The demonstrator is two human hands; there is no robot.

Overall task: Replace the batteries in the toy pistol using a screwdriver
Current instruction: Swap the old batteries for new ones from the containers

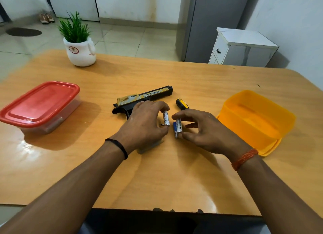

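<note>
Black-and-gold toy pistol (143, 98) lies just beyond both hands, left hand (146, 122), right hand (204, 129).

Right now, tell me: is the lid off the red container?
No, the red lid sits closed on the clear container at the table's left side.

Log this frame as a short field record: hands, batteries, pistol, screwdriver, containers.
left hand: pinches one battery upright between thumb and fingers
right hand: pinches batteries, at least two
pistol: flat on table, behind left hand
screwdriver: on table, untouched, partly hidden by right hand
red-lidded box: closed, left side
yellow box: open, right side
plant pot: far left edge
</note>
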